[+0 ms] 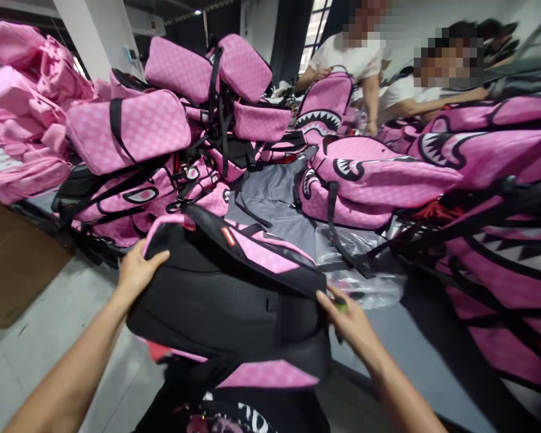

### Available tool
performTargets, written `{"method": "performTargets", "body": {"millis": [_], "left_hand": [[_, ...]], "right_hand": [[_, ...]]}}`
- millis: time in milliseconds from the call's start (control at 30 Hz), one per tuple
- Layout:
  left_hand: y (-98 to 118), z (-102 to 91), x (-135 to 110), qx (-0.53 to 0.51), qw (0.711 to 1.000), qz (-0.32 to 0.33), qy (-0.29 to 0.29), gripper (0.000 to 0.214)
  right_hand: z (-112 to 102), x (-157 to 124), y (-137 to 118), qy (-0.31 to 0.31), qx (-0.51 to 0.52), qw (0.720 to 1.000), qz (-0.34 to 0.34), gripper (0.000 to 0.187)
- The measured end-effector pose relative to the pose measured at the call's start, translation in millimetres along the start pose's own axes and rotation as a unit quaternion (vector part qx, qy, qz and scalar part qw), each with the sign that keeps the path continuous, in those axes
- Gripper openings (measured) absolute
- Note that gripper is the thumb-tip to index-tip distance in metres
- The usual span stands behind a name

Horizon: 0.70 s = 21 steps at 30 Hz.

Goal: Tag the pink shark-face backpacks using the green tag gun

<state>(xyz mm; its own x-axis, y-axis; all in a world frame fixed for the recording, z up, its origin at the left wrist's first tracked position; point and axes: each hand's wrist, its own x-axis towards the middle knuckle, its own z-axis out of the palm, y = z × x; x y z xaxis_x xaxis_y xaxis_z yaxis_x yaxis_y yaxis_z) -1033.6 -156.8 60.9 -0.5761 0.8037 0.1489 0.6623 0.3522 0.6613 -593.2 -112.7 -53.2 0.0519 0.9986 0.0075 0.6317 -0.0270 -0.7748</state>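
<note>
A pink backpack with a black padded back panel lies in front of me, back side up, its black straps running across the top. My left hand grips its upper left corner, thumb over the black panel. My right hand pinches the right edge of the same backpack, and something small and green shows between its fingers.
A heap of pink backpacks with black straps rises behind on the grey table. More shark-mouth backpacks pile up at the right. Clear plastic bags lie beside my right hand. Two other people work at the far side. A brown cardboard sheet lies on the floor at left.
</note>
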Motion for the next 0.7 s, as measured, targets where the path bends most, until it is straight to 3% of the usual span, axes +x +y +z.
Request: {"method": "performTargets", "body": {"millis": [33, 67, 133, 200, 300, 433, 467, 533, 600, 700], "left_hand": [[26.4, -15.3, 8.1, 0.005, 0.999, 0.049, 0.004, 0.057], [55.3, -27.8, 18.1, 0.036, 0.988, 0.148, 0.017, 0.06], [113.9, -36.1, 42.8, 0.087, 0.949, 0.304, -0.006, 0.065], [162.5, -15.0, 66.0, 0.111, 0.908, 0.396, -0.072, 0.064], [200.3, 58.4, 73.2, 0.099, 0.857, 0.469, -0.191, 0.068], [203.0, 155.3, 30.3, 0.099, 0.817, 0.513, -0.244, 0.065], [201.8, 171.1, 17.6, 0.101, 0.813, 0.521, -0.239, 0.065], [201.6, 192.4, -1.9, 0.098, 0.815, 0.53, -0.213, 0.062], [204.2, 204.4, -10.4, 0.091, 0.823, 0.532, -0.179, 0.058], [207.9, 214.4, -7.5, 0.085, 0.834, 0.527, -0.14, 0.051]], "right_hand": [[4.3, -31.0, 7.7, -0.007, 0.077, 0.996, 0.044, 0.059], [9.2, -61.9, 13.4, -0.009, 0.125, 0.987, 0.1, 0.07], [19.0, -117.1, 15.5, -0.057, 0.166, 0.971, 0.164, 0.077], [22.8, -156.3, 4.5, -0.144, 0.113, 0.969, 0.166, 0.069], [9.1, -178.8, -31.6, -0.243, 0.073, 0.96, 0.116, 0.053], [-14.5, -150.2, -98.9, -0.265, 0.295, 0.918, 0.019, 0.05], [-14.4, -134.5, -113.6, -0.269, 0.293, 0.917, -0.015, 0.049], [-7.3, -99.5, -130.8, -0.26, 0.183, 0.946, -0.057, 0.038], [0.6, -70.8, -124.8, -0.151, 0.045, 0.985, -0.075, 0.03], [-6.7, -60.6, -76.0, 0.011, -0.024, 0.991, -0.134, 0.046]]}}
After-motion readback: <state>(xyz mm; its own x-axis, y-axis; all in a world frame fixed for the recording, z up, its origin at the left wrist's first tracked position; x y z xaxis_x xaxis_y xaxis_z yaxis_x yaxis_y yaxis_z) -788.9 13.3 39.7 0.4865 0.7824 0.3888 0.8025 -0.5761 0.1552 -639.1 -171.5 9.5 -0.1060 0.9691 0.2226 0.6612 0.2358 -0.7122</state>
